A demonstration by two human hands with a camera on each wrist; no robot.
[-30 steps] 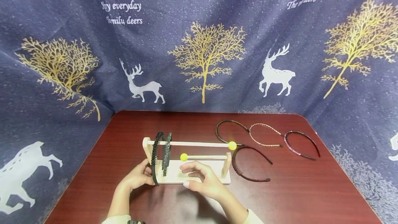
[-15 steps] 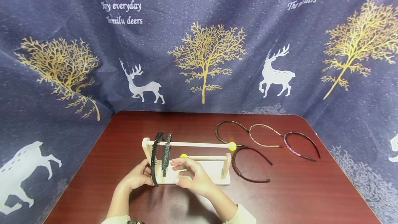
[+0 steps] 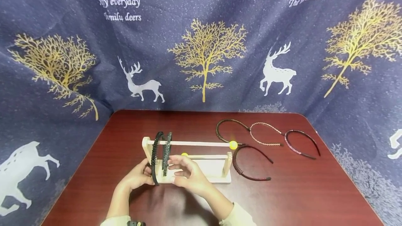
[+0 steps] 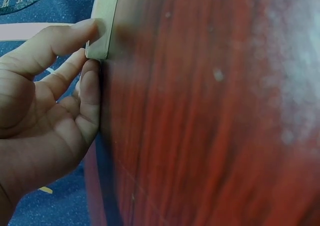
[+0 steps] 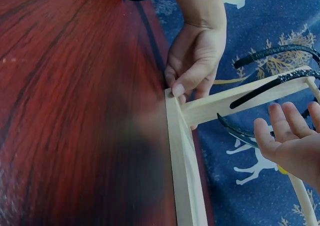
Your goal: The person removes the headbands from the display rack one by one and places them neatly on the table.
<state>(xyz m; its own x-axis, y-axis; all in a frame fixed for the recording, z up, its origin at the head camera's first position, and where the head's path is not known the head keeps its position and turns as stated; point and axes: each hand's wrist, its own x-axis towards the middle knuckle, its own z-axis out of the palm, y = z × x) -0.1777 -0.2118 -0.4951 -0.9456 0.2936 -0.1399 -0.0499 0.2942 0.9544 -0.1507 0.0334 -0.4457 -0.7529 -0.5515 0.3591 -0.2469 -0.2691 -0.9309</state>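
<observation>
A light wooden headband stand carries two rods tipped with yellow balls. My left hand grips the left end of its base; in the left wrist view, the thumb lies on the wooden edge with fingers beneath. Over the upper rod's left part hang a black toothed headband and, to its right, a dark glittery headband. Just right of the glittery one is my right hand, its fingers loosely bent and holding nothing, fingertips close to that band. The hand partly covers the lower rod.
On the table's right side lie a dark red headband, a dark beaded one, a pale braided one and a pink-and-black one. A blue cloth with deer and trees hangs behind the red-brown table.
My right hand has moved left along the stand to beside the glittery headband, covering more of the lower rod's yellow ball. My left hand stays on the base; the head view has shifted slightly.
</observation>
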